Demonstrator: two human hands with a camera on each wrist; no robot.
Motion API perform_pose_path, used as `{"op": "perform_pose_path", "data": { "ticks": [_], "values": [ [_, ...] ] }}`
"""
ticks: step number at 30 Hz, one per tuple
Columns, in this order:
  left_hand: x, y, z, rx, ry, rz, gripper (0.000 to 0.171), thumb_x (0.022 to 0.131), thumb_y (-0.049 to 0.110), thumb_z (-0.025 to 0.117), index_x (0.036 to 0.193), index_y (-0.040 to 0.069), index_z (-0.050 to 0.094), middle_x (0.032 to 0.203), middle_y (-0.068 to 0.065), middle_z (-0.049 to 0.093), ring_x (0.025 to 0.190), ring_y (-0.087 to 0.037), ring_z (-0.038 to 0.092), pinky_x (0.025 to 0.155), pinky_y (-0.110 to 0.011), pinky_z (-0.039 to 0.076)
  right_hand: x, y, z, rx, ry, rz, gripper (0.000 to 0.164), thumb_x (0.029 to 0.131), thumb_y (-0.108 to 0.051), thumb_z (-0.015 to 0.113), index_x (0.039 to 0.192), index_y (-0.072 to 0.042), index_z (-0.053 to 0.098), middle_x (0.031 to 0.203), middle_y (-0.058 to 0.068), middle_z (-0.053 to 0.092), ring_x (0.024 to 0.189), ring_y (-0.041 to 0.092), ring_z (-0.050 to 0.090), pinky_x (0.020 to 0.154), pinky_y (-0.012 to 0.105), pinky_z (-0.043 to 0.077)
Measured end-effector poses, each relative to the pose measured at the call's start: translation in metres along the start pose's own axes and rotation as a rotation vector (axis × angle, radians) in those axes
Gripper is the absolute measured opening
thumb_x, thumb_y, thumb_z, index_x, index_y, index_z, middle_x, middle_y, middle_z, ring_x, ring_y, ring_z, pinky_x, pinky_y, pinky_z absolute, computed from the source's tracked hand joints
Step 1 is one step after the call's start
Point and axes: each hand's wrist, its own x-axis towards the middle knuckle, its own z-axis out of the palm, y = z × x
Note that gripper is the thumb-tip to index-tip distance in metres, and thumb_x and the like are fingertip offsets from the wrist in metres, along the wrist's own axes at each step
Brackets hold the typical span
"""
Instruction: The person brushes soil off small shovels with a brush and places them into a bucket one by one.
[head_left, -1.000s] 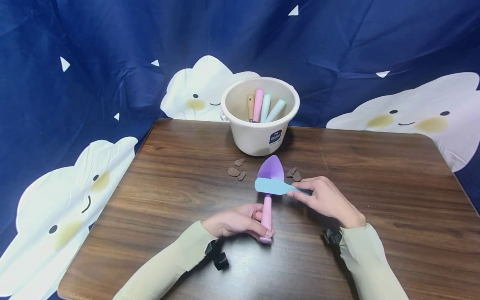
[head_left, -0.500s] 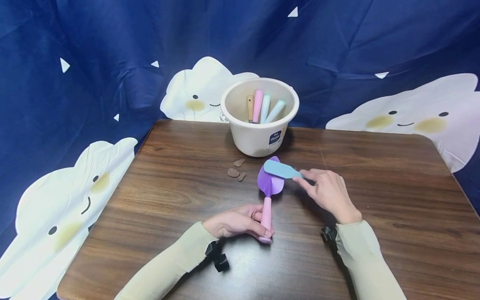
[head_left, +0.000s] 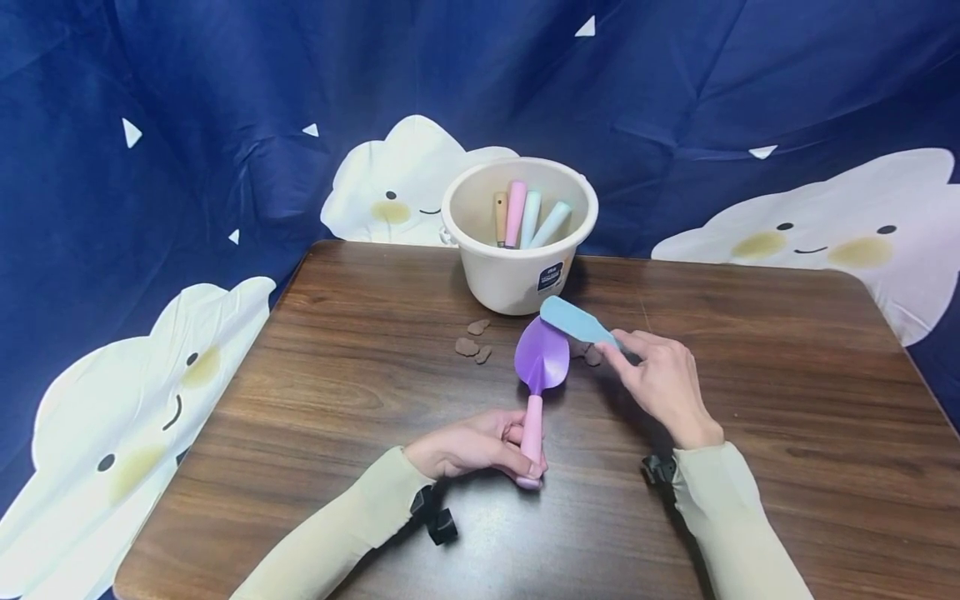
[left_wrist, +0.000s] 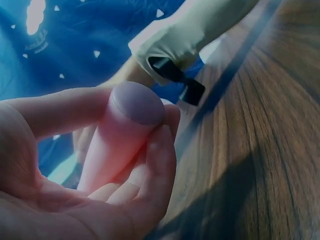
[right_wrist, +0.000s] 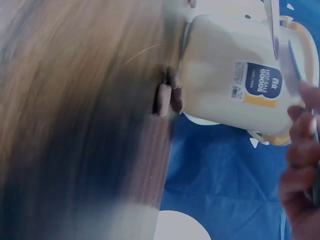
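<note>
My left hand [head_left: 476,443] grips the pink handle [head_left: 532,429] of a hand trowel, whose purple blade [head_left: 542,362] points toward the bucket. The left wrist view shows fingers and thumb wrapped round the handle near its rounded end [left_wrist: 137,102]. In my right hand [head_left: 663,382] a flat light blue spatula-like tool [head_left: 576,321] is pinched between thumb and fingers. Its blade overlaps the trowel's tip in the head view. In the right wrist view that thin blade [right_wrist: 295,60] shows edge-on, close to the trowel.
A cream bucket [head_left: 501,279] stands behind the trowel, with brown, pink and mint handles sticking up inside. Brown clods [head_left: 467,347] lie left of the trowel blade. More clods [head_left: 592,357] lie to its right, partly covered by the blue tool in the head view.
My right hand has moved the blue tool from the trowel's neck end up along the blade to its tip, tilting it. The left hand and trowel stay nearly still.
</note>
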Motion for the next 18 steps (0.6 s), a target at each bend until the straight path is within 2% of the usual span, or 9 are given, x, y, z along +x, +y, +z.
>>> {"op": "perform_pose_path", "data": {
  "ticks": [1, 4, 8, 10, 13, 18],
  "values": [
    [0.0, 0.0, 0.0, 0.007, 0.006, 0.005, 0.04, 0.081, -0.013, 0.06, 0.117, -0.006, 0.041, 0.111, -0.037, 0.06, 0.083, -0.012, 0.068, 0.086, -0.031, 0.058, 0.0, -0.001, 0.0, 0.033, -0.025, -0.001, 0.03, 0.079, -0.021, 0.078, 0.102, -0.001, 0.075, 0.088, 0.015, 0.074, 0.076, 0.034, 0.07, 0.064, 0.049, 0.054],
    [0.0, 0.001, 0.001, 0.01, 0.022, 0.021, 0.036, 0.081, -0.013, 0.062, 0.11, -0.001, 0.045, 0.102, -0.029, 0.066, 0.081, -0.013, 0.069, 0.084, -0.031, 0.058, -0.001, -0.005, -0.002, 0.122, -0.129, -0.014, 0.03, 0.08, -0.021, 0.078, 0.103, -0.002, 0.075, 0.093, 0.014, 0.075, 0.083, 0.028, 0.072, 0.073, 0.045, 0.057],
    [0.0, 0.003, 0.002, 0.002, 0.032, 0.024, 0.034, 0.081, -0.013, 0.062, 0.106, 0.003, 0.046, 0.096, -0.023, 0.068, 0.08, -0.013, 0.069, 0.082, -0.029, 0.058, -0.003, -0.011, -0.003, 0.171, -0.261, -0.045, 0.024, 0.083, -0.025, 0.077, 0.101, -0.01, 0.077, 0.09, 0.002, 0.075, 0.074, 0.01, 0.066, 0.067, 0.032, 0.056],
    [0.0, 0.004, 0.002, 0.003, 0.031, 0.022, 0.035, 0.081, -0.013, 0.061, 0.108, 0.0, 0.045, 0.101, -0.031, 0.064, 0.081, -0.012, 0.069, 0.082, -0.029, 0.058, -0.004, -0.013, -0.003, 0.181, -0.309, -0.05, 0.023, 0.083, -0.028, 0.076, 0.1, -0.013, 0.077, 0.09, -0.002, 0.075, 0.072, 0.004, 0.062, 0.065, 0.026, 0.053],
    [0.0, 0.005, 0.002, 0.006, 0.028, 0.014, 0.038, 0.081, -0.013, 0.061, 0.113, -0.005, 0.042, 0.111, -0.039, 0.059, 0.082, -0.013, 0.068, 0.084, -0.03, 0.058, -0.004, -0.015, -0.003, 0.19, -0.354, -0.039, 0.023, 0.084, -0.03, 0.075, 0.101, -0.014, 0.076, 0.092, -0.003, 0.075, 0.071, 0.002, 0.059, 0.065, 0.024, 0.052],
    [0.0, 0.004, 0.002, 0.023, -0.004, 0.006, 0.043, 0.083, -0.013, 0.06, 0.12, -0.009, 0.039, 0.115, -0.042, 0.055, 0.082, -0.011, 0.068, 0.085, -0.03, 0.058, -0.005, -0.014, -0.002, 0.189, -0.375, -0.029, 0.024, 0.086, -0.03, 0.073, 0.103, -0.013, 0.076, 0.094, -0.001, 0.075, 0.075, 0.004, 0.062, 0.068, 0.028, 0.054]
  ]
}}
